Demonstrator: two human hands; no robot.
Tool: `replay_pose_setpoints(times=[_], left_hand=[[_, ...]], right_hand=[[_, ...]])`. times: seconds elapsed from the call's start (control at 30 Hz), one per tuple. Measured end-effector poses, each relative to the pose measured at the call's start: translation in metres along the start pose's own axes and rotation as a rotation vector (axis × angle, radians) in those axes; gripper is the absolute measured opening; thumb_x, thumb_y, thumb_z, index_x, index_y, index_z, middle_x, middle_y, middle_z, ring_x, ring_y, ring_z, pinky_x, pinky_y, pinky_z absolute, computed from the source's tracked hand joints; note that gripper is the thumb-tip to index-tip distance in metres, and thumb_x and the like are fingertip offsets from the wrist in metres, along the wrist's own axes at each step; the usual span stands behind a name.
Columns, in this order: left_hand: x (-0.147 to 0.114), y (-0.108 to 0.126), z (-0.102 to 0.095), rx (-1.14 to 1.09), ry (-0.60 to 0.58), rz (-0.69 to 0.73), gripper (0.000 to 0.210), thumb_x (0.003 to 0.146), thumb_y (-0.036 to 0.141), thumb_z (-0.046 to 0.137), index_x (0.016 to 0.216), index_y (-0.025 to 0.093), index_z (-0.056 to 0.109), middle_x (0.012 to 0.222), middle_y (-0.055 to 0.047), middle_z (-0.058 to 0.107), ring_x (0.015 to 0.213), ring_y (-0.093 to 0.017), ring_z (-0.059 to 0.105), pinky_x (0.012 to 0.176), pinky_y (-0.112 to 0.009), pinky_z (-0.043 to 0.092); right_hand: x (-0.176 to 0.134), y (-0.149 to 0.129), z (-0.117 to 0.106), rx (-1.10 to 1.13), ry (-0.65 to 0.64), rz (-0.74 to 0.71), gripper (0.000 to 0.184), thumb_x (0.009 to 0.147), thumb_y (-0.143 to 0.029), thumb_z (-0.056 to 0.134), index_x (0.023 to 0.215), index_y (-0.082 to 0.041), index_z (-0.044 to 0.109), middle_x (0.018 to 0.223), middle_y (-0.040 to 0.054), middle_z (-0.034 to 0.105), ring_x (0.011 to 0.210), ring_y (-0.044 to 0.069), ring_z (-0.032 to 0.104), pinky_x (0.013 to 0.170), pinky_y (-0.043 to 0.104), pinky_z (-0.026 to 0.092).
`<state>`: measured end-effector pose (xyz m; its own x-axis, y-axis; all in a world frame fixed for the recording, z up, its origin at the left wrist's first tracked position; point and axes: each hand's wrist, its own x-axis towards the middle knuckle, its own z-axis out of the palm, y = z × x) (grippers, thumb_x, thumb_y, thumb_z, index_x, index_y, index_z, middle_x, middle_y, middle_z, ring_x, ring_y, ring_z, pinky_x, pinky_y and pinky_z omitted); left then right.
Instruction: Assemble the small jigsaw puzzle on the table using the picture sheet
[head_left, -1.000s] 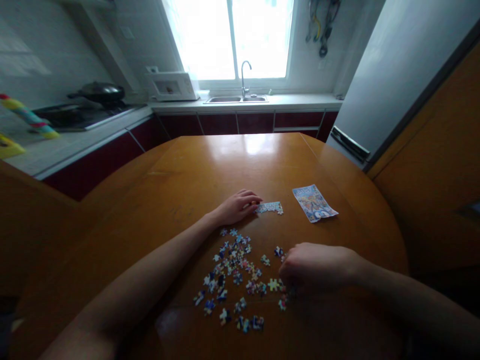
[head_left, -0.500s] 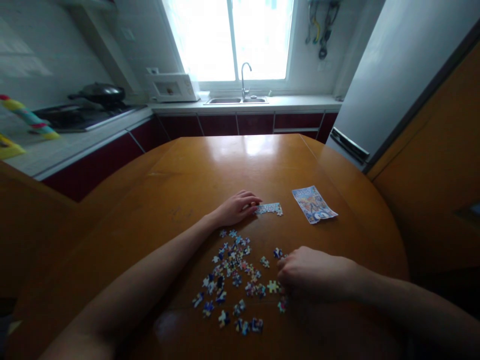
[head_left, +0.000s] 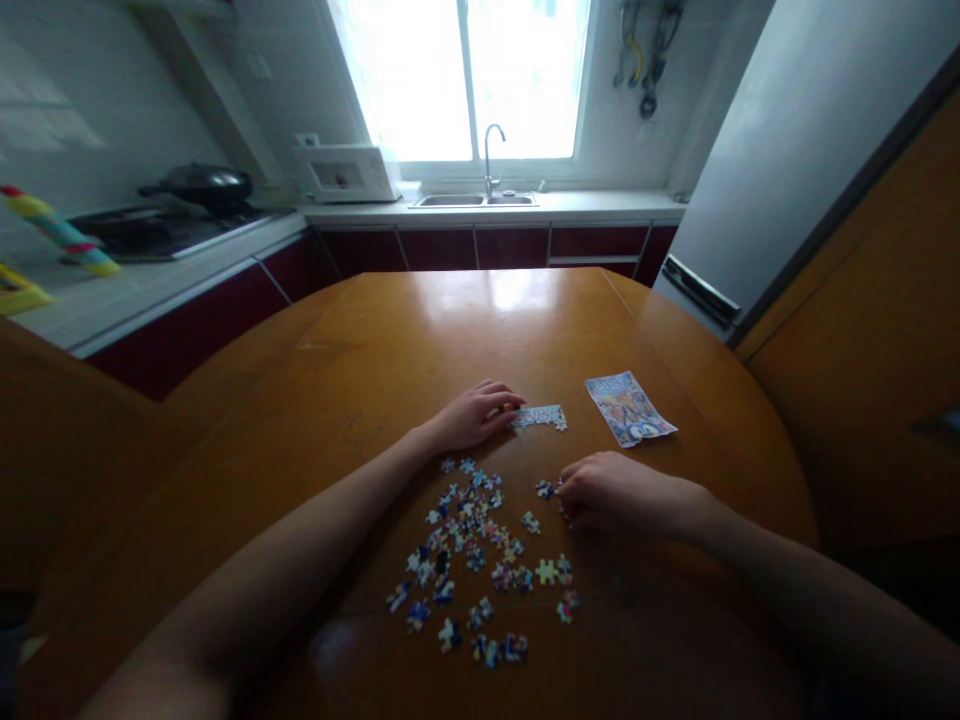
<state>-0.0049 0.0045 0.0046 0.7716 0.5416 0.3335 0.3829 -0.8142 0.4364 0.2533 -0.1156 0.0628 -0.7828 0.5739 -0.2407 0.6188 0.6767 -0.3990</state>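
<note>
While the left hand (head_left: 472,415) is resting on the wooden table (head_left: 337,340), its loosely bent fingers are meeting the left end of a joined puzzle strip (head_left: 541,415); whether they are gripping it, I cannot tell. Pale, letter-like shapes are running along the strip, but they are showing too small to read. Nearer the body, the right hand (head_left: 607,490) is curling its fingers down to the tabletop, just beside a dark blue piece (head_left: 544,489); its knuckles are hiding whether anything is pinched beneath. Loose puzzle pieces (head_left: 469,515) are lying scattered between the forearms, nearer than the strip. To the strip's right, apart from it, a printed sheet (head_left: 630,408) is lying flat, bearing a colourful picture and what is looking like lettering across its far edge, too blurred to make out. On the left counter, a yellow-and-teal bottle (head_left: 60,232) is leaning, displaying no legible label.
</note>
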Motion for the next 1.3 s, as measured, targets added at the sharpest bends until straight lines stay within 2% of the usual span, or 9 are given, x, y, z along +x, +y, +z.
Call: replay_pose_setpoints(times=[0.1, 0.23, 0.8, 0.9, 1.03, 1.07, 1.13, 1.2, 1.3], left_hand=[[0.000, -0.001, 0.000, 0.004, 0.003, 0.001, 0.029, 0.100, 0.035, 0.048, 0.119, 0.021, 0.064, 0.110, -0.009, 0.064, 0.104, -0.020, 0.056, 0.095, -0.038, 0.047], [0.000, -0.001, 0.001, -0.001, 0.002, 0.009, 0.028, 0.100, 0.035, 0.048, 0.118, 0.021, 0.064, 0.109, -0.009, 0.064, 0.104, -0.020, 0.057, 0.095, -0.039, 0.048], [-0.001, -0.001, 0.002, 0.005, 0.009, 0.011, 0.029, 0.100, 0.034, 0.048, 0.119, 0.020, 0.064, 0.110, -0.009, 0.065, 0.104, -0.020, 0.057, 0.095, -0.037, 0.048], [-0.001, 0.000, 0.001, 0.003, 0.007, 0.012, 0.028, 0.100, 0.034, 0.047, 0.118, 0.021, 0.064, 0.111, -0.009, 0.065, 0.105, -0.020, 0.056, 0.095, -0.038, 0.048], [0.000, 0.001, 0.000, 0.010, 0.001, 0.012, 0.027, 0.100, 0.034, 0.048, 0.117, 0.021, 0.065, 0.110, -0.009, 0.064, 0.105, -0.020, 0.056, 0.095, -0.038, 0.048], [-0.001, 0.001, 0.000, 0.012, 0.001, 0.013, 0.027, 0.100, 0.034, 0.048, 0.117, 0.021, 0.065, 0.110, -0.009, 0.064, 0.105, -0.020, 0.056, 0.095, -0.038, 0.048], [-0.001, 0.001, 0.000, 0.018, 0.006, 0.017, 0.027, 0.100, 0.034, 0.048, 0.116, 0.021, 0.066, 0.110, -0.009, 0.064, 0.105, -0.020, 0.056, 0.094, -0.037, 0.048], [-0.001, 0.001, 0.000, 0.041, 0.008, 0.021, 0.027, 0.100, 0.033, 0.048, 0.115, 0.021, 0.066, 0.110, -0.009, 0.065, 0.104, -0.020, 0.056, 0.094, -0.037, 0.048], [-0.001, 0.004, 0.002, 0.105, 0.028, 0.033, 0.026, 0.100, 0.032, 0.048, 0.113, 0.023, 0.068, 0.109, -0.008, 0.066, 0.103, -0.020, 0.056, 0.094, -0.037, 0.047]], right_hand=[[-0.005, 0.006, -0.005, 0.053, 0.032, 0.031, 0.008, 0.082, -0.018, 0.064, 0.077, -0.019, 0.070, 0.083, 0.0037, 0.072, 0.075, 0.016, 0.064, 0.070, 0.024, 0.040], [-0.008, 0.011, -0.003, 0.050, 0.035, 0.063, 0.003, 0.076, -0.016, 0.068, 0.077, -0.019, 0.070, 0.081, 0.0031, 0.070, 0.073, 0.016, 0.062, 0.067, 0.025, 0.039], [-0.007, 0.010, 0.006, 0.092, 0.018, -0.034, 0.006, 0.075, -0.012, 0.063, 0.076, -0.018, 0.063, 0.081, 0.0019, 0.065, 0.069, 0.013, 0.056, 0.065, 0.023, 0.040], [-0.005, 0.014, 0.008, 0.167, 0.012, -0.096, 0.009, 0.073, -0.008, 0.062, 0.075, -0.017, 0.061, 0.078, -0.0003, 0.063, 0.067, 0.011, 0.053, 0.064, 0.022, 0.040], [0.003, 0.022, 0.007, 0.436, -0.042, -0.156, 0.005, 0.077, -0.011, 0.062, 0.076, -0.016, 0.063, 0.071, -0.0028, 0.060, 0.062, 0.009, 0.051, 0.059, 0.021, 0.040], [0.006, 0.025, 0.006, 0.501, -0.022, -0.151, 0.002, 0.078, -0.014, 0.064, 0.078, -0.016, 0.064, 0.071, -0.0026, 0.060, 0.062, 0.009, 0.052, 0.058, 0.021, 0.041], [0.012, 0.034, 0.004, 0.593, 0.110, -0.109, 0.004, 0.078, -0.019, 0.067, 0.080, -0.015, 0.066, 0.072, -0.0013, 0.062, 0.064, 0.011, 0.054, 0.060, 0.022, 0.043], [0.020, 0.045, 0.003, 0.626, 0.330, -0.045, 0.007, 0.079, -0.022, 0.068, 0.081, -0.015, 0.067, 0.075, 0.0008, 0.066, 0.067, 0.012, 0.056, 0.063, 0.025, 0.045], [0.032, 0.063, 0.004, 0.540, 0.643, 0.077, 0.011, 0.081, -0.026, 0.066, 0.082, -0.016, 0.070, 0.076, 0.0031, 0.069, 0.069, 0.014, 0.057, 0.065, 0.027, 0.044]])
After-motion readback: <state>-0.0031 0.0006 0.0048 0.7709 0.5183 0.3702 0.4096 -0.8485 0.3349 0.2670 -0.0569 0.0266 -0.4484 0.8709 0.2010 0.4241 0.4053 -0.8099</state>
